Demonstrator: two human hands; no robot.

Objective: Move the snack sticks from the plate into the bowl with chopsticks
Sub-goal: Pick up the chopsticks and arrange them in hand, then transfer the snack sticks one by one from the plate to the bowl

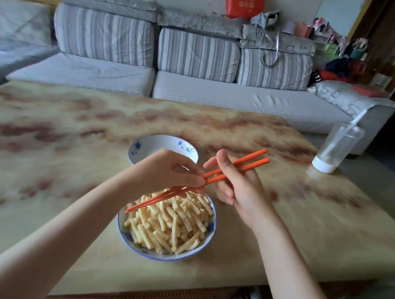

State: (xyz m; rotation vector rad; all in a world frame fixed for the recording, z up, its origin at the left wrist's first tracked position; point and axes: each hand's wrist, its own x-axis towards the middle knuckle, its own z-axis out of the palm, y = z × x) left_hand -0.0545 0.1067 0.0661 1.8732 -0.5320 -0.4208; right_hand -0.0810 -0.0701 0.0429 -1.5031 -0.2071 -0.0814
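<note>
The sticks (171, 223) lie heaped on the plate (162, 258) nearest me, none lifted yet. My right hand (238, 192) curls round the 2 chopsticks (239, 165) near their tops. My left hand (170, 173) pinches them lower down, I judge to even the tips, which are blurred over the heap. The bowl (157, 141) waits just beyond. A red box (243, 0) behind the sofa (223, 95) bears gold characters, too blurred to read.

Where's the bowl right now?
Head view, centre: the bowl sits just beyond the plate of snack sticks, its near rim hidden behind the left hand.
</note>
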